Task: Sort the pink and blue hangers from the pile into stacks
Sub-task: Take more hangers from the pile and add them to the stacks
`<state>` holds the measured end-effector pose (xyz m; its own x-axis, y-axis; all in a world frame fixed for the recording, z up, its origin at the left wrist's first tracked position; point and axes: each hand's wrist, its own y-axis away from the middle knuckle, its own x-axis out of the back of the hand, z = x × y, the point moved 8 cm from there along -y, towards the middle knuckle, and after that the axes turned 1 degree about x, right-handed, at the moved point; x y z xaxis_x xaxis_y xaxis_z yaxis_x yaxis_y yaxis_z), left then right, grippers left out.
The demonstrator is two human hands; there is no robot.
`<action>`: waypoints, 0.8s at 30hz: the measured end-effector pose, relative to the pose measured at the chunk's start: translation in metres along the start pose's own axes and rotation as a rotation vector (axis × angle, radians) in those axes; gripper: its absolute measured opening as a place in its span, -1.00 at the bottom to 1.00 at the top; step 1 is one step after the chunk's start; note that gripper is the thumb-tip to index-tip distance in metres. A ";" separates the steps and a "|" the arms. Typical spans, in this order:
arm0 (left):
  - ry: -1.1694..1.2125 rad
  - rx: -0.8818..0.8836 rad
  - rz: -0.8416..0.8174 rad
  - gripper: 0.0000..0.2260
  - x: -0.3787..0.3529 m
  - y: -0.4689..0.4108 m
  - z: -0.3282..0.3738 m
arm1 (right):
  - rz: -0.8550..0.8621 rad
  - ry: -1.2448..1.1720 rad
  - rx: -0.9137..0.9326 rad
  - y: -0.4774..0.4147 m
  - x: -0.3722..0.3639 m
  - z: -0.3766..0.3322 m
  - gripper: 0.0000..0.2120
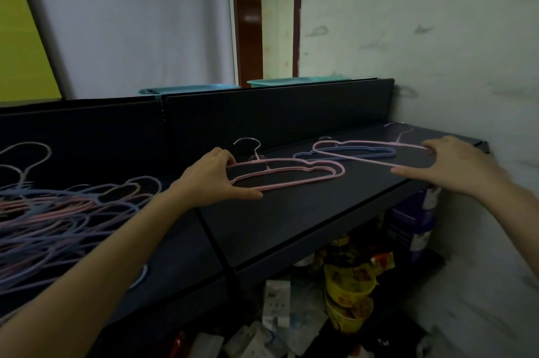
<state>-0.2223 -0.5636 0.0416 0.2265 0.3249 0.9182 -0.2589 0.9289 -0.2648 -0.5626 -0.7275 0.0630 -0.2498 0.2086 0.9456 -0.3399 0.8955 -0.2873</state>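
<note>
A tangled pile of pink and blue hangers (61,212) lies on the dark shelf (291,220) at the left. In the middle, my left hand (213,179) grips the left end of a pink hanger stack (294,174) between thumb and fingers. Further right, my right hand (455,166) holds the right end of another pink hanger (370,153), thumb under it and fingers over. That hanger lies across a blue hanger (347,152) resting flat on the shelf near the back panel.
A dark back panel (262,118) rises behind the shelf, with two teal baskets (291,82) beyond it. A marked white wall (466,66) closes the right side. Below the shelf edge sit yellow noodle cups (348,293), boxes and packets.
</note>
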 end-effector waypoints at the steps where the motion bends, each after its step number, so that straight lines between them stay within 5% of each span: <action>1: 0.001 0.002 -0.010 -0.26 -0.006 -0.006 0.001 | 0.007 0.008 -0.004 -0.008 -0.001 0.003 0.18; 11: -0.048 0.075 -0.043 -0.30 -0.049 -0.058 -0.005 | 0.004 -0.056 0.111 -0.080 -0.021 -0.027 -0.02; 24: -0.047 0.172 -0.048 -0.27 -0.074 -0.076 -0.019 | -0.076 -0.128 0.321 -0.117 -0.057 -0.081 -0.01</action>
<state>-0.2011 -0.6551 -0.0122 0.1993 0.2689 0.9423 -0.4062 0.8978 -0.1703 -0.4349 -0.8121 0.0553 -0.3175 0.0770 0.9451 -0.6244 0.7331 -0.2695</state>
